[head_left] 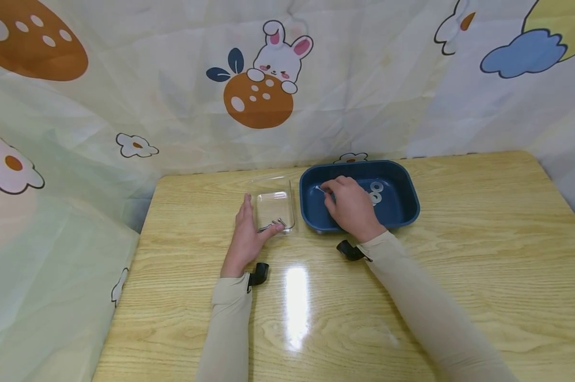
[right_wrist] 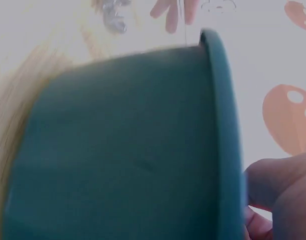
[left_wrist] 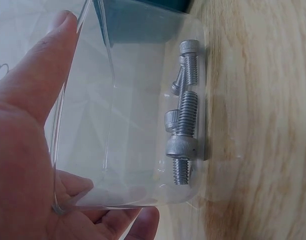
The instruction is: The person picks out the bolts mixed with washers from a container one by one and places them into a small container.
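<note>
My left hand (head_left: pixel 250 233) holds a clear plastic box (head_left: pixel 274 187) at its near left corner. Its thumb lies along the near side and its fingers along the left side. Several silver socket-head bolts (left_wrist: pixel 185 117) lie together on the bottom of this box. Over the dark blue tray (head_left: pixel 408 199), my right hand (head_left: pixel 353 206) pinches a small, thin silver bolt (head_left: pixel 319 189) between thumb and fingertips. Flat pale washers (head_left: pixel 376 187) lie in the tray to the right of that hand, partly covered by it. In the right wrist view, the tray's wall (right_wrist: pixel 128 145) hides the fingertips.
Both containers stand side by side near the back of the wooden table (head_left: pixel 483 239). A patterned cloth (head_left: pixel 363 85) hangs directly behind and also at the left. Black wrist cameras (head_left: pixel 349 250) sit on both wrists, close to the table.
</note>
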A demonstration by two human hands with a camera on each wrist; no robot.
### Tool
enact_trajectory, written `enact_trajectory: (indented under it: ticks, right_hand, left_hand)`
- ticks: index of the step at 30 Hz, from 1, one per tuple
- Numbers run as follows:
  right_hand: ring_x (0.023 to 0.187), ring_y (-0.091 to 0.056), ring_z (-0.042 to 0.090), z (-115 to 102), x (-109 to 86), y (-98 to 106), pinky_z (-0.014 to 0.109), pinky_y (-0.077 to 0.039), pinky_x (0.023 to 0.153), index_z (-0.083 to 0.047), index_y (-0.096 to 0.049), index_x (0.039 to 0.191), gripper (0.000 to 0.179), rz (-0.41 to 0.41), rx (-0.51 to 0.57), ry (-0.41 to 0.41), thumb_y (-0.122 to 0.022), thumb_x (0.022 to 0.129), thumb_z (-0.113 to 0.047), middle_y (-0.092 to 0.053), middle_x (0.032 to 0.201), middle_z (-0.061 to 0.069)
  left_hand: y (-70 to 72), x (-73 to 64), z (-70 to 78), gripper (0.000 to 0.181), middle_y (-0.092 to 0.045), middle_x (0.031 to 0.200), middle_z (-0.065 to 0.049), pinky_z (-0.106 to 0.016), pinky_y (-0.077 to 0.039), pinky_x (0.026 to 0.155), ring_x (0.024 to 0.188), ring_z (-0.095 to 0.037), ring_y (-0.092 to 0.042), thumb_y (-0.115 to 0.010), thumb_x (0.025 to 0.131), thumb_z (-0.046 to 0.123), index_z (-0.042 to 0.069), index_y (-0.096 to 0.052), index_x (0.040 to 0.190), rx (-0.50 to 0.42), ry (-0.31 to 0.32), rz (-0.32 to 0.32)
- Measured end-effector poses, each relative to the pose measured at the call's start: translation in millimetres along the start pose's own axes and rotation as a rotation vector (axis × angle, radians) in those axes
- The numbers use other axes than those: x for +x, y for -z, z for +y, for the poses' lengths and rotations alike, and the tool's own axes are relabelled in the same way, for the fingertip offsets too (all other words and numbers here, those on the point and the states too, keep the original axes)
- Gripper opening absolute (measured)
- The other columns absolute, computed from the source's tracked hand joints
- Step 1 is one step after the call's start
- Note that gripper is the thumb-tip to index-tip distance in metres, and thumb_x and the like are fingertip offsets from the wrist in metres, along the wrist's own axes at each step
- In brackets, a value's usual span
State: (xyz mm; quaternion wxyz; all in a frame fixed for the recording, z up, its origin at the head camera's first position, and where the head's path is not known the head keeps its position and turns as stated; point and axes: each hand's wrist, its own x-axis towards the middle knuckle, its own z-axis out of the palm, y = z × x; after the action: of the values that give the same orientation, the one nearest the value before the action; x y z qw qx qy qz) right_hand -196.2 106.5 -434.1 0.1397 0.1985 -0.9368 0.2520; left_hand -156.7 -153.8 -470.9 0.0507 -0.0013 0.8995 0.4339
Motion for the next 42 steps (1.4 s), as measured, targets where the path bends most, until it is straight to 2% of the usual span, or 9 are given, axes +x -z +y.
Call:
enact_trajectory:
  ticks: [6,13,20,35,42]
  right_hand:
    - [0.087,-0.061,0.03,-14,1.4,-2,0.04,-0.054,0.066,-0.002,-0.074,0.109,0.017,0.004,0.005,0.035,-0.067,0.095,-0.007,-0.068,0.099,0.015]
    - [0.091,-0.063,0.03,-26,2.9,-6,0.044,-0.057,0.08,-0.003,-0.075,0.109,0.016,-0.011,0.004,0.052,-0.068,0.095,-0.009,-0.069,0.102,0.014]
    - [0.091,-0.062,0.027,-34,3.9,-14,0.038,-0.056,0.072,-0.004,-0.075,0.11,0.017,-0.029,0.008,0.069,-0.067,0.097,-0.01,-0.069,0.102,0.012]
    - [0.092,-0.061,0.023,-45,8.7,-27,0.036,-0.055,0.074,-0.006,-0.076,0.109,0.017,-0.063,0.016,0.072,-0.064,0.098,-0.01,-0.068,0.101,0.008]
    - [0.09,-0.059,0.022,-48,12.1,-36,0.036,-0.055,0.074,-0.008,-0.076,0.111,0.017,-0.11,0.003,0.092,-0.065,0.099,-0.012,-0.067,0.099,0.006]
  left_hand:
    - [-0.8,-0.1,-0.5,0.121,-0.005,0.168,-0.014,-0.05,-0.021,0.12,0.153,-0.032,-0.009,-0.078,0.084,0.051,0.01,0.005,0.162,-0.003,0.006,0.005]
    - [-0.5,-0.4,0.8,0.12,-0.007,0.168,-0.014,-0.049,-0.021,0.12,0.153,-0.031,-0.01,-0.078,0.084,0.051,0.01,0.004,0.162,-0.003,0.009,0.004]
    - [-0.9,-0.8,1.2,0.119,-0.007,0.168,-0.014,-0.05,-0.021,0.12,0.153,-0.031,-0.008,-0.078,0.085,0.049,0.008,0.004,0.162,-0.001,0.002,0.005]
    - [-1.5,-0.2,1.8,0.119,-0.006,0.168,-0.014,-0.049,-0.021,0.12,0.153,-0.031,-0.009,-0.077,0.085,0.051,0.009,0.005,0.162,0.012,0.012,0.009]
    - [-0.9,-1.2,2.6,0.12,-0.005,0.168,-0.014,-0.05,-0.022,0.119,0.153,-0.031,-0.008,-0.077,0.085,0.051,0.009,0.006,0.162,0.022,0.021,0.006]
